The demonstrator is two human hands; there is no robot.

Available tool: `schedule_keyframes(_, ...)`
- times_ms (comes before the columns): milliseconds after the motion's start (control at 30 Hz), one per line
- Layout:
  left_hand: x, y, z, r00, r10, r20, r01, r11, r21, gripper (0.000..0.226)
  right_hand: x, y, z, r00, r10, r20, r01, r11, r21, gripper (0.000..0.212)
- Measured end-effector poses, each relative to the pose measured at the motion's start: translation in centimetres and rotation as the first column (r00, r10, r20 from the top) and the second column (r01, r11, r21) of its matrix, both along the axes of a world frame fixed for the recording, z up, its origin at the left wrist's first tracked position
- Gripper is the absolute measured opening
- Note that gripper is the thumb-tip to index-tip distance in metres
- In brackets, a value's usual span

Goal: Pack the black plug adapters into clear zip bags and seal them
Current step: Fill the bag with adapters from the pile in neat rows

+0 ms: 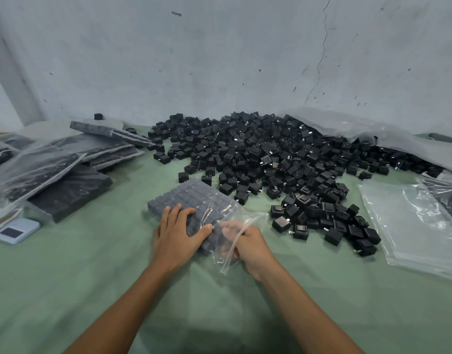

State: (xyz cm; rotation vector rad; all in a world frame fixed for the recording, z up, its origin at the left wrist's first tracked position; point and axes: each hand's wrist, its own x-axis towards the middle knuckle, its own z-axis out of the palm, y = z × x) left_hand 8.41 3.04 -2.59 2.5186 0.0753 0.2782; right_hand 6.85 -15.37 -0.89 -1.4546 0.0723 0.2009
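- Left hand (pixel 177 231) lies flat, fingers spread, on the filled zip bag (pixel 194 198) at the middle of the table (pixel 92 277).
- Right hand (pixel 248 245) has its fingers clamped on the bag's open mouth.

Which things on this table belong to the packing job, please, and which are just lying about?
Job: filled zip bag, pressed by left hand, gripped by right hand; loose adapter pile; empty bags; packed bags.
Lying about: pale blue device; crumpled plastic sheeting.
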Motion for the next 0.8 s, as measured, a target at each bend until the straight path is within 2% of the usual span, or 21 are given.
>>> schedule_keyframes(133, -0.1, 0.0, 0.2, 1.000, -0.009, -0.016, 0.009, 1.000, -0.005, 0.070, 0.3, 0.6, -0.6, 0.999, -0.051, 0.010, 0.052, 0.996, -0.069, 0.020)
schedule_keyframes(233, -0.1, 0.0, 0.4, 1.000, -0.013, -0.022, 0.012, 1.000, -0.017, 0.070, 0.0, 0.6, -0.3, 0.997, 0.041, 0.070, -0.032, 0.990, -0.136, 0.029)
schedule_keyframes(400, 0.0, 0.0, 0.5, 1.000, -0.012, -0.022, 0.011, 0.999, -0.043, 0.068, 0.0, 0.0, -0.1, 0.987, 0.153, 0.059, -0.144, 0.981, -0.126, 0.020)
schedule_keyframes(600, 0.4, -0.1, 0.5, 1.000, 0.010, 0.002, -0.010, 1.000, 0.002, 0.076, 0.1, 0.2, -0.6, 0.995, 0.055, 0.079, -0.040, 0.984, -0.174, 0.008)
schedule_keyframes(700, 1.0, -0.5, 0.9, 0.997, 0.049, 0.057, -0.055, 0.992, 0.115, 0.076, 0.1, 0.3, -0.9, 0.996, 0.030, 0.089, -0.013, 0.983, -0.185, 0.007)
schedule_keyframes(800, 1.8, -0.8, 0.8, 0.999, -0.005, 0.050, -0.002, 0.991, 0.132, 0.073, -0.1, 0.3, -0.6, 0.996, 0.009, 0.092, 0.010, 0.980, -0.200, 0.009)
